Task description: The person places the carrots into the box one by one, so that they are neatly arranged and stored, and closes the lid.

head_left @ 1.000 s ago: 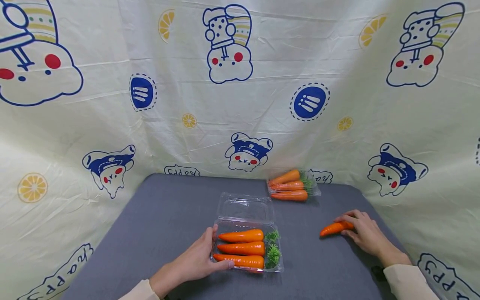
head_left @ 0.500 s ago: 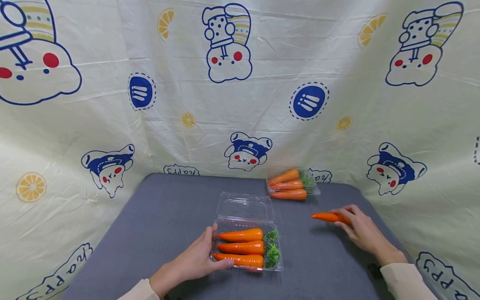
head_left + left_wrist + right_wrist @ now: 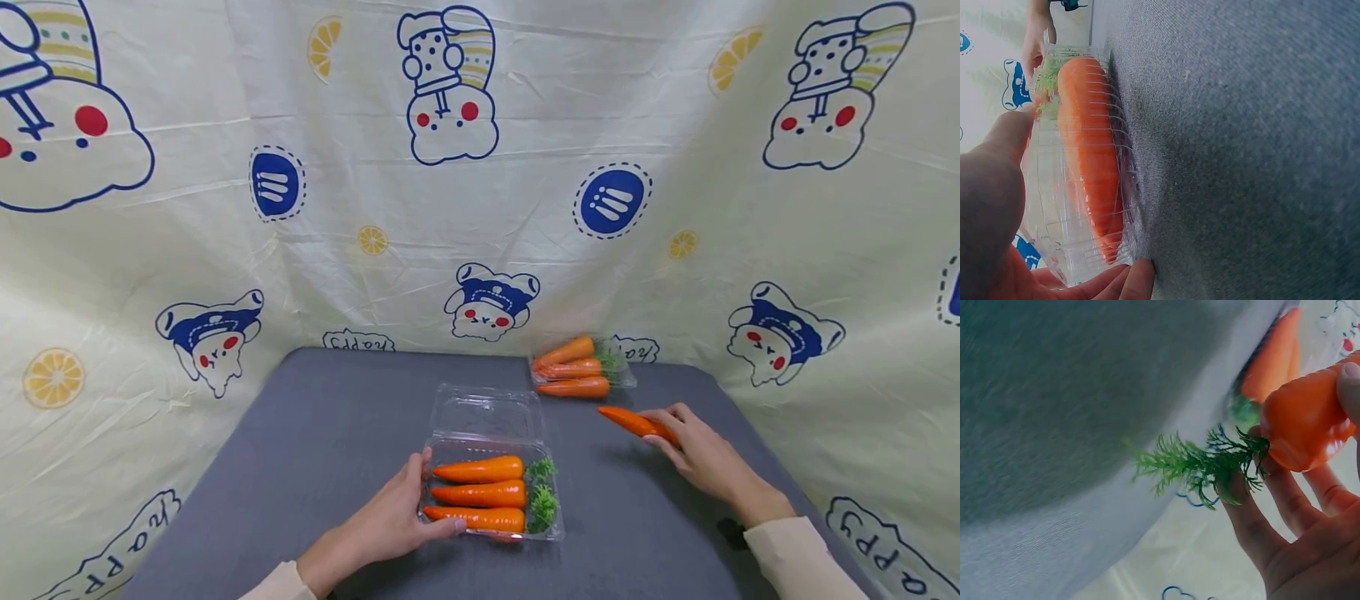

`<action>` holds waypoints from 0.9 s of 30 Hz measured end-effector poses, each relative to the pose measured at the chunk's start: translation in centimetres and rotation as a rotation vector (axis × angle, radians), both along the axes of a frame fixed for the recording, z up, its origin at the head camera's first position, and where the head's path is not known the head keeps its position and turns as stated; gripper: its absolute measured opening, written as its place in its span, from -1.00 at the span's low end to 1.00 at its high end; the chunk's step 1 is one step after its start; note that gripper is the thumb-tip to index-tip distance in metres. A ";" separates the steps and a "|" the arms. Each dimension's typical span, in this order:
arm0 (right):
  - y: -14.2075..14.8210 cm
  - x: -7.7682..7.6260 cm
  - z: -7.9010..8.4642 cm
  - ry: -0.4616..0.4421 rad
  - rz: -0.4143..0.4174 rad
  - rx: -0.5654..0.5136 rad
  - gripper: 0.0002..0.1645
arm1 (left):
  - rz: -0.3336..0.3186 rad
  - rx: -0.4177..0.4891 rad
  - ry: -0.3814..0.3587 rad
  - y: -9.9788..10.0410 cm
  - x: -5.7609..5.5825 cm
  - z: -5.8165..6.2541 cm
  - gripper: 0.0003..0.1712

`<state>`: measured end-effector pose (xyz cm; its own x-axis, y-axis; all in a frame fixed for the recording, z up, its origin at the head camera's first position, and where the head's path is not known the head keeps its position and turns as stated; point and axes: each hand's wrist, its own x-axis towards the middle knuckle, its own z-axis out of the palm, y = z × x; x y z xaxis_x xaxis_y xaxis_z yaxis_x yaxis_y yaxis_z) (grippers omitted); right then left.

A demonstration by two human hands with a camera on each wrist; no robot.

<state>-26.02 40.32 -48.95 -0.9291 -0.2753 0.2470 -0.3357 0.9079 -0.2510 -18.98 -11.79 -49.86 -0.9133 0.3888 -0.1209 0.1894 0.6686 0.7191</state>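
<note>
In the head view, an open clear plastic clamshell box [image 3: 552,533] lies on the table with its lid folded back. Three orange carrots [image 3: 478,495] with green tops show in it, side by side, tips to the left. My left hand [image 3: 397,510] grips the box's left end, thumb at the near rim. On the right, my right hand [image 3: 705,457] pinches a single carrot [image 3: 628,420] above the table, its tip pointing left. The right wrist view shows this carrot's thick end [image 3: 1310,422] and its feathery green top [image 3: 1204,465] between thumb and fingers.
A second clear box [image 3: 624,380] with three visible carrots [image 3: 573,367] stands at the table's far edge, right of centre. The grey table [image 3: 360,417] ends against a white printed curtain [image 3: 337,150]. A small dark object [image 3: 731,533] shows by the right wrist.
My right hand has lifted the carrot off the table and carried it leftward and a little farther away. My left hand keeps its place on the box.
</note>
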 end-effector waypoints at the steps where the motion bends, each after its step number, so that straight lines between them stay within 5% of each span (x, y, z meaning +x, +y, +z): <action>1: -0.3 0.0 0.2 -0.004 0.001 0.001 -0.54 | 0.000 0.000 0.004 0.0 0.0 0.0 0.41; 13: -3.3 0.8 2.1 0.022 0.078 -0.077 -0.52 | 0.005 0.007 -0.001 0.2 0.1 0.0 0.41; 27: -7.5 2.1 4.8 -0.116 0.112 -0.148 -0.35 | 0.007 -0.017 0.024 0.1 0.2 0.0 0.44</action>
